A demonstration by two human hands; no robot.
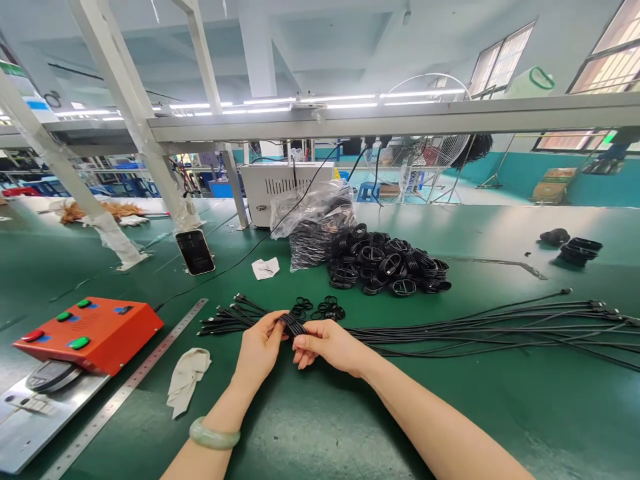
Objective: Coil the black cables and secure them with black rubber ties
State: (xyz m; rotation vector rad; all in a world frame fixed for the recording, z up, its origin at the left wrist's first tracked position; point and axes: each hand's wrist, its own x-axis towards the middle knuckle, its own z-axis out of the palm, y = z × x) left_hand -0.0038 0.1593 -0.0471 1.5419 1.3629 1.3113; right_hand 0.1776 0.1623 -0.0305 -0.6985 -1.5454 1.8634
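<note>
My left hand (259,345) and my right hand (325,345) meet at the middle of a long bundle of thin black cables (475,330), gripping it between fingers and thumbs. A short black band or rings (293,325) wrap the bundle between my hands. The cable ends with small connectors fan out to the left (225,321) and far right. Just beyond my hands lies a small heap of black rubber rings (320,308). A larger pile of coiled black rings (387,265) sits farther away.
On the green mat (450,413) lie an orange box with coloured buttons (87,333), a steel ruler (125,387), a white cloth (189,380), a digital scale (53,375) and a phone (195,252). Behind are a black-filled plastic bag (317,227) and a white machine (283,187).
</note>
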